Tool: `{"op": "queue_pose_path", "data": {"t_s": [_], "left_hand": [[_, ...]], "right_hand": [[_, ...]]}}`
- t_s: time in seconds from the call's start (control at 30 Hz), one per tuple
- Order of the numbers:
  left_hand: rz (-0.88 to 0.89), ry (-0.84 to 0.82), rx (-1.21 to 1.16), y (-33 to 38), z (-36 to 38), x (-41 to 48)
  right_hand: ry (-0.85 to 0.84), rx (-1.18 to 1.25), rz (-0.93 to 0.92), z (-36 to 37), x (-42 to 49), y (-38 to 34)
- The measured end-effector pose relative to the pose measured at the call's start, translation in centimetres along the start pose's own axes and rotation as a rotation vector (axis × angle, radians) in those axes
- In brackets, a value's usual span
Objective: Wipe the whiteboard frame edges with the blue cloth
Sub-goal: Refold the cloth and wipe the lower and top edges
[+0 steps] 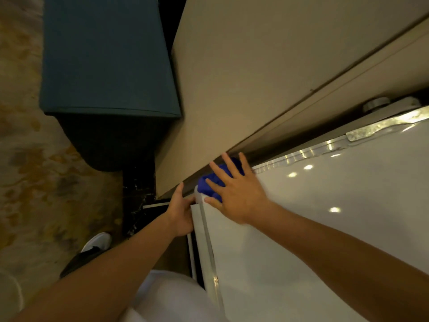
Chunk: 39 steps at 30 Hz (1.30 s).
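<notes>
Setting: indoor room seen steeply from above, with a patterned carpet [30, 173] in tan and gold at left and a beige wall [243, 73] running diagonally across the upper half. Item: a teal upholstered seat or bench [106, 66] standing on the carpet, its right side close against the wall. Item: whiteboard [325, 228], glossy white panel filling the lower right, showing small reflections of ceiling lights. Item: whiteboard frame [209, 247], silvery metal strip along the left and upper edges, with a rounded pale corner piece where the two edges meet; a metal fitting sits at the upper edge toward the far right. Item: blue cloth [210, 184], bunched, lying on the frame corner and upper edge, between board and wall. Item: right hand [234, 191], palm down, fingers spread wide and laid flat over the cloth, pressing it against the corner; thumb rests on the board face just below the cloth. Item: left hand [182, 212], fingers curled around the left side edge of the frame just below the corner, thumb pointing up toward the wall; it grips the frame, not the cloth. Both forearms bare. Also noted: white garment at lower centre, and a white shoe [98, 241] on the carpet at lower left.
</notes>
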<state>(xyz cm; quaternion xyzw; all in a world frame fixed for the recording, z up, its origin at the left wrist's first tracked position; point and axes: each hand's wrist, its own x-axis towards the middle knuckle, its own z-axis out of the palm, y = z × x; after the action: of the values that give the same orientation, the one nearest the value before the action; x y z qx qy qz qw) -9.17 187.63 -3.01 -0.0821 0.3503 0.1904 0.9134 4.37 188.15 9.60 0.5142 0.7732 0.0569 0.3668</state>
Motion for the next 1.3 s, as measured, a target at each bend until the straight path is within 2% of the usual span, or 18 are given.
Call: {"op": "queue_pose_path", "data": {"t_s": [0.1, 0.2, 0.3, 0.47, 0.6, 0.67, 0.73, 0.83, 0.93, 1.03, 1.1, 1.13, 1.2, 1.23, 1.3], "left_hand": [[-0.021, 0.028, 0.068, 0.1, 0.7, -0.4], [-0.003, 0.109, 0.175, 0.2, 0.6, -0.7], [-0.076, 0.026, 0.117, 0.9, 0.0, -1.2], [-0.16, -0.007, 0.099, 1.7, 0.0, -0.9], [-0.166, 0.021, 0.152, 1.8, -0.3, -0.6], [-0.151, 0.006, 0.132, 1.9, -0.5, -0.5], [-0.162, 0.002, 0.09, 2.1, -0.4, -0.3], [-0.16, 0.013, 0.134, 2.6, 0.5, 0.1], [-0.118, 0.058, 0.271, 2.6, 2.2, 0.7], [0.01, 0.257, 0.468, 2.6, 4.4, 1.1], [0.165, 0.344, 0.74, 2.4, 5.8, 1.0], [0.239, 0.359, 0.953, 2.3, 6.4, 0.7], [0.428, 0.307, 1.374, 2.0, 7.7, -0.5], [0.523, 0.238, 1.473, 1.7, 8.4, -1.0], [0.578, 0.095, 1.418, 1.3, 10.4, -1.8]], "right_hand": [[0.006, 0.059, 0.158, 0.5, -1.5, -2.8], [-0.065, 0.077, 0.094, 1.2, -1.3, -6.9], [-0.062, 0.009, 0.079, 0.7, -0.8, -5.9], [0.051, 0.072, 0.343, 0.5, -2.5, -3.7], [-0.096, 0.04, 0.174, 0.9, -0.5, -7.0], [-0.128, 0.016, 0.165, 0.6, 0.0, -7.0], [-0.08, 0.018, 0.251, 0.0, -0.8, -5.3], [0.082, 0.063, 0.487, -1.1, -3.3, -2.4], [0.134, 0.131, 0.575, -2.0, -4.0, -1.0], [0.097, 0.132, 0.535, -2.5, -3.7, -0.8], [0.131, 0.103, 0.611, -3.3, -4.6, 1.2], [0.175, 0.079, 0.68, -3.7, -5.6, 2.9], [0.277, 0.005, 0.811, -4.4, -8.2, 7.1], [0.316, -0.017, 0.847, -4.7, -9.1, 8.6], [0.346, -0.006, 0.809, -4.8, -9.5, 8.8]]}}
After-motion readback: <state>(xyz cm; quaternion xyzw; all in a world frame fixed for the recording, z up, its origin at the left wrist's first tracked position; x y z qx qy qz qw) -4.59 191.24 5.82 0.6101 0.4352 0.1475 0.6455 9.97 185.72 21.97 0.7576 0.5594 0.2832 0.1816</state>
